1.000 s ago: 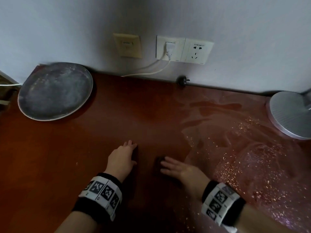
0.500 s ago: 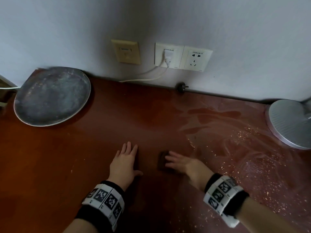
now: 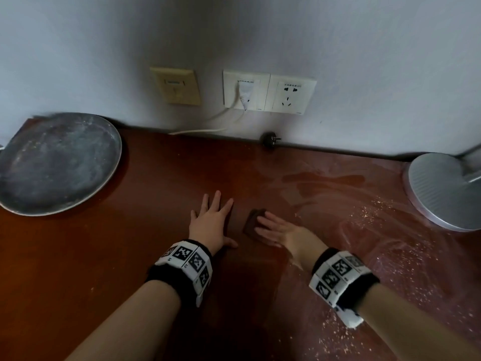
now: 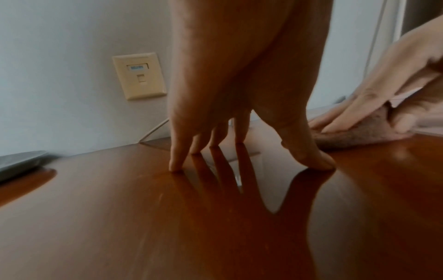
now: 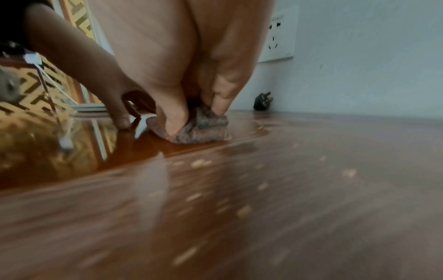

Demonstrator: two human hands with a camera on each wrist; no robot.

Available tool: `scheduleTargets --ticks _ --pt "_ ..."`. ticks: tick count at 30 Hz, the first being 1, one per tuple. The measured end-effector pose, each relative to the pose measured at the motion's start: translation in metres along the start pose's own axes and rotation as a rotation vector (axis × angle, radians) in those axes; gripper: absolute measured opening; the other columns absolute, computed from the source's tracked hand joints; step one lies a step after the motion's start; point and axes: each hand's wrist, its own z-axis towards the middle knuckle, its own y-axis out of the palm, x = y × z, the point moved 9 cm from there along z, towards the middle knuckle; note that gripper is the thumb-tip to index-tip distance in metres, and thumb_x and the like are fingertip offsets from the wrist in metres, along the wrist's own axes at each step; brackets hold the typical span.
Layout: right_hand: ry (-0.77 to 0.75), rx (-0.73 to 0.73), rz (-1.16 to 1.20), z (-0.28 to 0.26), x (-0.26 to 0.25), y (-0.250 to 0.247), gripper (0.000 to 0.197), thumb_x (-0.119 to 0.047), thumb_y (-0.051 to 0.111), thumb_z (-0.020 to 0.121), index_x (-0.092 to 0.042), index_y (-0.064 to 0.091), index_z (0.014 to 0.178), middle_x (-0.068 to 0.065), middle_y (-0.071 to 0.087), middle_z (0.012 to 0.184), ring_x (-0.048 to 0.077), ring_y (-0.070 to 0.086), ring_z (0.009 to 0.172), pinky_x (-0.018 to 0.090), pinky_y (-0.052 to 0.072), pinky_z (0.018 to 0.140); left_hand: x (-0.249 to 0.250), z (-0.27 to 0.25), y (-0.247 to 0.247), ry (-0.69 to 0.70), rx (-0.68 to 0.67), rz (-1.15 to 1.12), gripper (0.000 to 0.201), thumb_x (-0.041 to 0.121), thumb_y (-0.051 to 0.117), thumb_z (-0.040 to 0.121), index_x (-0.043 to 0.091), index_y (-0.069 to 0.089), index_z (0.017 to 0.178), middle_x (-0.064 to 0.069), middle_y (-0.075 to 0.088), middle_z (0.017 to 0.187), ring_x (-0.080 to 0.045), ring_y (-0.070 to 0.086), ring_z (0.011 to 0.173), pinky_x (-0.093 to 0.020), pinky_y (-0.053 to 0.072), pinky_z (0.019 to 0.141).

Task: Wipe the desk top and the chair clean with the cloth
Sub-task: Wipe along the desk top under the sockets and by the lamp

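Note:
A small brown cloth (image 3: 252, 222) lies on the red-brown desk top (image 3: 130, 256) near its middle. My right hand (image 3: 276, 227) presses it down with straight fingers. In the right wrist view the fingertips (image 5: 172, 127) sink into the bunched cloth (image 5: 201, 130), and the thumb touches the desk beside it. My left hand (image 3: 212, 220) lies flat on the wood just left of the cloth, fingers spread, holding nothing. The left wrist view shows its fingertips (image 4: 175, 166) on the desk, with the right hand (image 4: 359, 106) on the cloth (image 4: 359, 138). Pale dust and crumbs (image 3: 377, 230) cover the desk's right part.
A round grey tray (image 3: 54, 162) sits at the back left. A silver lamp base (image 3: 442, 188) stands at the back right. Wall sockets (image 3: 268, 93), a white cable (image 3: 208, 128) and a loose black plug (image 3: 269, 140) run along the wall edge.
Both hands have slid forward toward the wall. The left fingers have spread wider, and more of the cloth shows under the right fingers.

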Motion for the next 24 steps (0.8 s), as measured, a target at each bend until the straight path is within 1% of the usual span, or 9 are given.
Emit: scheduleTargets --ticks 1,4,6,8,12,14,18,21,24 --pt "0.066 0.034 -0.010 0.006 0.018 -0.007 0.047 0.004 0.059 0.073 -0.002 0.060 0.120 0.018 0.051 0.133 0.033 0.043 0.128 0.033 0.041 0.104 0.002 0.004 -0.002 0.005 -0.008 -0.003 0.108 0.044 0.075 0.075 0.032 0.000 0.151 0.000 -0.018 0.158 -0.028 -0.015 0.145 -0.055 0.009 0.115" --pt "0.351 0.069 0.066 0.019 0.068 -0.026 0.056 0.004 0.044 0.092 -0.017 0.034 0.143 0.002 0.020 0.154 0.015 0.012 0.144 0.020 0.015 0.113 0.004 0.016 -0.011 0.006 -0.013 -0.028 0.108 0.041 0.077 0.074 0.032 0.002 0.151 0.000 -0.016 0.158 -0.027 -0.015 0.145 -0.054 0.008 0.115" --pt "0.425 0.076 0.054 0.027 0.077 -0.029 0.058 0.004 0.041 0.093 -0.022 0.032 0.144 -0.002 0.016 0.156 0.011 0.007 0.144 0.025 0.014 0.115 0.005 0.023 -0.016 -0.003 -0.002 -0.052 0.108 0.040 0.077 0.074 0.030 0.003 0.152 -0.001 -0.015 0.158 -0.027 -0.015 0.145 -0.053 0.008 0.115" --pt "0.345 0.001 0.014 0.037 0.057 -0.017 0.063 0.006 0.039 0.091 -0.022 0.027 0.146 -0.001 0.009 0.157 0.014 0.001 0.145 0.033 0.011 0.117 0.007 0.029 -0.018 -0.018 0.012 -0.075 0.110 0.037 0.079 0.072 0.027 0.003 0.152 -0.002 -0.015 0.158 -0.026 -0.014 0.145 -0.050 0.008 0.116" --pt "0.125 -0.083 0.037 0.053 0.028 -0.006 0.061 0.008 0.038 0.090 -0.015 0.027 0.146 0.003 0.009 0.156 0.020 0.001 0.145 0.029 0.012 0.117 0.016 0.042 -0.024 -0.022 0.041 -0.100 0.116 0.033 0.082 0.069 0.021 0.002 0.152 -0.006 -0.014 0.158 -0.026 -0.014 0.145 -0.044 0.009 0.117" --pt "0.185 -0.042 0.065 0.067 0.054 -0.019 0.055 0.006 0.037 0.093 -0.011 0.029 0.144 0.009 0.014 0.155 0.024 0.006 0.145 0.028 0.014 0.117 0.019 0.049 -0.029 -0.009 0.053 -0.112 0.118 0.035 0.083 0.067 0.020 0.004 0.152 -0.006 -0.013 0.159 -0.025 -0.013 0.146 -0.042 0.009 0.117" --pt "0.508 0.102 0.050 0.084 0.103 -0.042 0.062 0.004 0.038 0.091 -0.022 0.028 0.146 -0.002 0.012 0.157 0.013 0.003 0.145 0.026 0.018 0.115 0.020 0.054 -0.034 -0.013 0.076 -0.133 0.116 0.035 0.082 0.067 0.021 0.004 0.152 -0.005 -0.012 0.159 -0.024 -0.012 0.146 -0.040 0.009 0.118" --pt "0.390 0.009 0.002 0.103 0.072 -0.029 0.064 0.003 0.038 0.090 -0.020 0.023 0.147 -0.001 0.007 0.158 0.015 -0.001 0.145 0.030 0.012 0.117 0.021 0.055 -0.031 -0.016 0.077 -0.110 0.113 0.035 0.079 0.071 0.019 0.002 0.152 -0.007 -0.014 0.158 -0.025 -0.013 0.145 -0.039 0.006 0.119" --pt "0.305 -0.037 -0.018 0.119 0.068 -0.036 0.060 0.000 0.037 0.093 -0.020 0.022 0.148 -0.001 0.006 0.158 0.014 -0.001 0.145 0.023 0.009 0.113 0.022 0.057 -0.031 -0.021 0.068 -0.091 0.113 0.037 0.077 0.073 0.018 -0.001 0.152 -0.008 -0.016 0.158 -0.026 -0.015 0.145 -0.038 0.004 0.118"
